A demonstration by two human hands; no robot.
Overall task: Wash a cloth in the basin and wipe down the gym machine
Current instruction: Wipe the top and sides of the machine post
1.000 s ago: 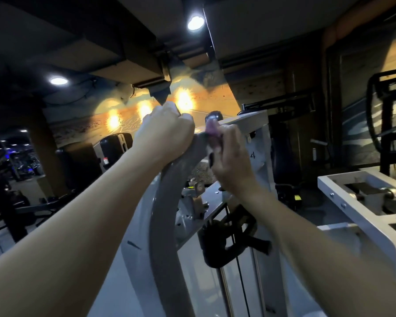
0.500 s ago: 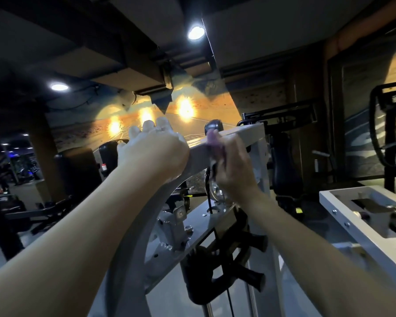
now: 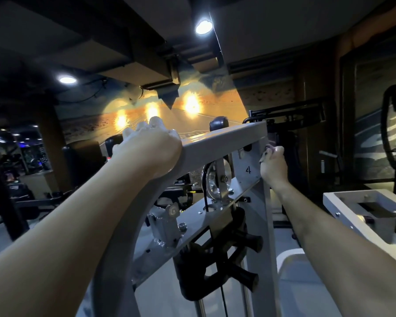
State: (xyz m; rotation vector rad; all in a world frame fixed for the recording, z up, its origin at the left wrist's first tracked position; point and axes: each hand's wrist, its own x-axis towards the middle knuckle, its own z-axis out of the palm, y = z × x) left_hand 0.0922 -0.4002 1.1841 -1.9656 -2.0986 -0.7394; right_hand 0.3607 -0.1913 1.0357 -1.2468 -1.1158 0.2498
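- Gym machine [image 3: 224, 143]: a pale grey steel frame filling the middle of the view, with a flat top bar running up to the right, a curved tube sweeping down to the lower left, and an upright post at the right end marked with a "4". Inside the frame sit a silver pulley [image 3: 212, 179], a black cable and black handle grips [image 3: 217, 268] lower down.
- Second machine [image 3: 361, 216]: a white frame at the right edge, well apart from the first, with open floor between the two.
- Left forearm reaches up from the lower left; the left hand [image 3: 150, 147] sits on the top bar where it meets the curved tube, fingers [image 3: 154, 123] curled over the far edge and clasping the bar.
- Right forearm rises from the lower right; the right hand [image 3: 273, 164] is at the outer right edge of the upright post, just beside the "4", fingers clenched around the cloth.
- Cloth [image 3: 270, 148]: a small pinkish-purple wad, mostly hidden in the right hand, only a bit showing above the knuckles; it is pressed against the post's edge near the top corner.
- Black knob [image 3: 218, 123] stands behind the top bar, between the hands.
- Dark black equipment stands close behind the post's right edge.
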